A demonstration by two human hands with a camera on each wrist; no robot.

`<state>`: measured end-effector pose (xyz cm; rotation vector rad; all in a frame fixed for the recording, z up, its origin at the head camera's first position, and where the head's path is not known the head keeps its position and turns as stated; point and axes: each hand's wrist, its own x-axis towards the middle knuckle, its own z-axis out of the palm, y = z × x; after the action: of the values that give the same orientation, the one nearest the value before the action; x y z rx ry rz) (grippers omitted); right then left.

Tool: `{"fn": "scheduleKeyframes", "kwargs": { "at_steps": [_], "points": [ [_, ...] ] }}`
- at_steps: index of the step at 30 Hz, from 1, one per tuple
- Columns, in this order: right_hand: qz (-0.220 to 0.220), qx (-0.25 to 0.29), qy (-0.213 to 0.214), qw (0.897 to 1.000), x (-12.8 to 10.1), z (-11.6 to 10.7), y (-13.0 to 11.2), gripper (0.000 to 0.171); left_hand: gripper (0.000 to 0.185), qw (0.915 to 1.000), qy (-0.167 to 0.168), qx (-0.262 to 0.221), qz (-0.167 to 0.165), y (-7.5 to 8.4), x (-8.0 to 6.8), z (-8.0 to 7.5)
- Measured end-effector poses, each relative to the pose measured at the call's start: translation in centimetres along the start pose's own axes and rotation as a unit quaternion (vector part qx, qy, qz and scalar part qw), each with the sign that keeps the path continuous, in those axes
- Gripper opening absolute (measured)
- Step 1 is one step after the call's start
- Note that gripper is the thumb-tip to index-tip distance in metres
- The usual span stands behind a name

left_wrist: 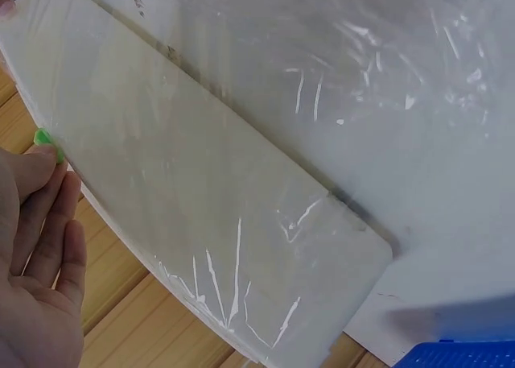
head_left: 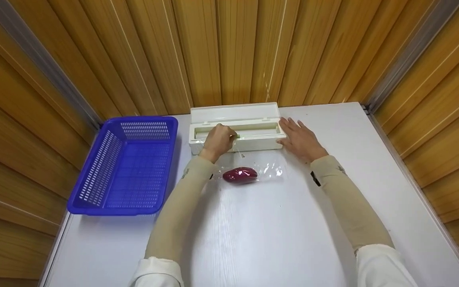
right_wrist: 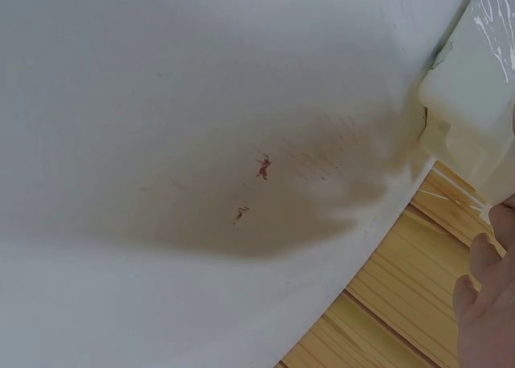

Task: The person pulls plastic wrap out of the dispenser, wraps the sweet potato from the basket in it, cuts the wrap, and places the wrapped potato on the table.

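Note:
A white cling-film dispenser [head_left: 235, 128] lies at the back of the white table [head_left: 277, 223] with its lid open. My left hand [head_left: 218, 139] is curled over its front rail, and the fingertips [left_wrist: 50, 165] pinch a small green slider [left_wrist: 43, 137] on the dispenser [left_wrist: 217, 199]. To the right, my right hand [head_left: 299, 137] lies flat with straight fingers against the box's right end [right_wrist: 475, 102]. A dark red sweet potato [head_left: 240, 174] rests on a sheet of clear film [head_left: 267, 171] that runs from the box toward me.
A blue plastic basket [head_left: 128, 163] stands at the table's left edge, with nothing inside. Wooden panel walls close in the back and both sides. The table's right edge [head_left: 408, 179] is near the right hand. Small reddish marks [right_wrist: 261, 167] stain the tabletop.

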<state>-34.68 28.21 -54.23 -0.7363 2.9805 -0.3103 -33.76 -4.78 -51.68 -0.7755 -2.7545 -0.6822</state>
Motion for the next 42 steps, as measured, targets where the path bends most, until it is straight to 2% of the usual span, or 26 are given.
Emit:
{"fn": "scheduleKeyframes", "kwargs": {
  "at_steps": [9, 16, 22, 30, 35, 42],
  "points": [
    [-0.001, -0.002, 0.005, 1.0, -0.2, 0.1, 0.0, 0.079, 0.029, 0.9999, -0.01, 0.011, -0.002, -0.2, -0.1, 0.0],
    [0.001, -0.003, 0.001, 1.0, 0.0, -0.1, -0.3, 0.079, 0.018, 0.9999, 0.001, 0.009, -0.006, -0.3, -0.4, -0.2],
    [-0.001, 0.002, 0.002, 1.0, 0.0, 0.2, 0.0, 0.079, 0.02, 0.9997, 0.007, 0.022, -0.005, -0.6, -0.7, -0.5],
    [0.001, 0.011, 0.009, 1.0, -0.2, 0.2, 0.2, 0.079, 0.019, 0.9987, -0.005, 0.034, -0.038, -1.7, -1.5, -1.6],
    [0.0, 0.008, 0.011, 1.0, -0.2, 0.0, 0.2, 0.078, 0.019, 0.9978, -0.002, 0.051, -0.041, -2.2, -2.1, -2.4],
    [0.005, 0.012, 0.006, 1.0, 0.0, 0.3, 0.3, 0.079, 0.02, 0.9972, -0.01, 0.049, -0.055, -2.9, -2.7, -3.3]
  ]
}}
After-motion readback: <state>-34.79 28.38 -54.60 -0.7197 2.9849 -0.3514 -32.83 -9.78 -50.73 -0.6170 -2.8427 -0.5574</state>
